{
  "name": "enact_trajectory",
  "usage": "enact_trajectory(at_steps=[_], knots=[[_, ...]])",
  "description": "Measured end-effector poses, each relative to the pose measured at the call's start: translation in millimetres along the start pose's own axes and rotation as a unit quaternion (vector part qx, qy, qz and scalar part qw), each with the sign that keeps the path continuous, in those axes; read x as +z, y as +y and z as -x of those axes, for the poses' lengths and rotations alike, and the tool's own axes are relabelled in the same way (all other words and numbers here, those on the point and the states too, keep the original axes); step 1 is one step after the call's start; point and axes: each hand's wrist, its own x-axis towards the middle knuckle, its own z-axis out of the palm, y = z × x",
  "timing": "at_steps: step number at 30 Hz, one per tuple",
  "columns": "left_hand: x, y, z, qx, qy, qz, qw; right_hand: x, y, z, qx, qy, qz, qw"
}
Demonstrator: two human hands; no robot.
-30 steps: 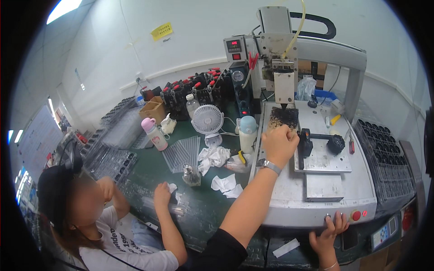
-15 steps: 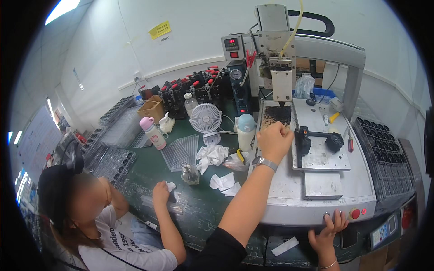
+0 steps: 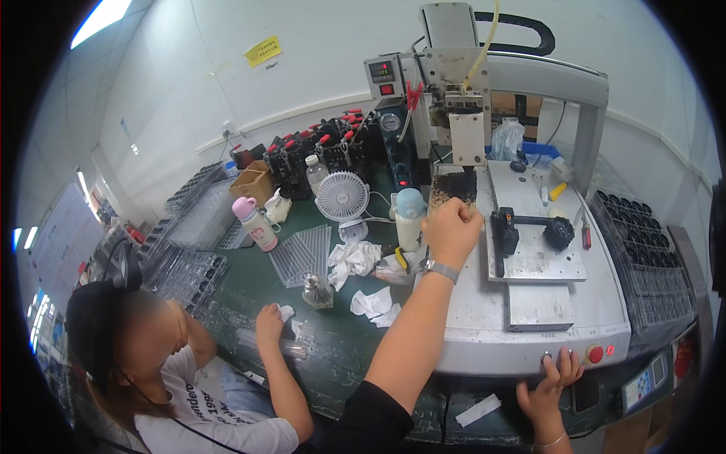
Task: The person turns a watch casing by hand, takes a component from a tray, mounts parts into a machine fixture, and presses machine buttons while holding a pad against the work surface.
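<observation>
My left hand (image 3: pixel 452 231), with a metal watch on its wrist, is raised in front of the dispensing machine's nozzle head (image 3: pixel 466 140). Its fingers are curled closed, and whatever they may hold is hidden. Just behind it a dark, stained patch (image 3: pixel 456 185) covers part of the machine bed. My right hand (image 3: pixel 550 382) rests at the machine's front panel, fingers stretched out, with a fingertip at a round button (image 3: pixel 546 357). A red knob (image 3: pixel 595 354) sits to the right of those fingers. On the metal plate (image 3: pixel 560 266) stands a black clamp fixture (image 3: pixel 508 234) with a round black part (image 3: pixel 559 234).
A co-worker (image 3: pixel 174 363) sits at the left, one hand near crumpled tissue. On the green table stand a small fan (image 3: pixel 342 197), a blue-lidded bottle (image 3: pixel 410 219), a pink-lidded bottle (image 3: pixel 255 225) and a glass jar (image 3: pixel 317 291). Trays of black parts (image 3: pixel 643 261) line the right side.
The view has tilted slightly, shifting the machine's upper part a little up and left in the picture. Both hands keep nearly the same places and poses.
</observation>
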Motion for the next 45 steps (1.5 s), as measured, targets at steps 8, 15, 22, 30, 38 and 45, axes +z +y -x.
enact_trajectory(at_steps=[8,15,22,30,38,45], knots=[[-1,-6,-3,0.0,0.002,-0.02,1.0,6,3,2,-0.002,0.013,0.002,1.0],[-2,-5,0,0.006,0.0,-0.043,0.999,6,2,2,-0.003,0.017,-0.003,1.0],[-2,7,2,0.042,-0.026,-0.03,0.998,2,2,2,-0.001,0.005,-0.009,1.0],[2,10,5,0.057,-0.043,-0.024,0.997,5,3,2,-0.001,0.006,0.002,1.0],[2,15,8,0.07,-0.051,-0.014,0.996,4,3,4,0.001,0.004,0.009,1.0],[1,21,11,0.075,-0.071,-0.016,0.995,8,6,6,-0.002,0.011,0.005,1.0]])
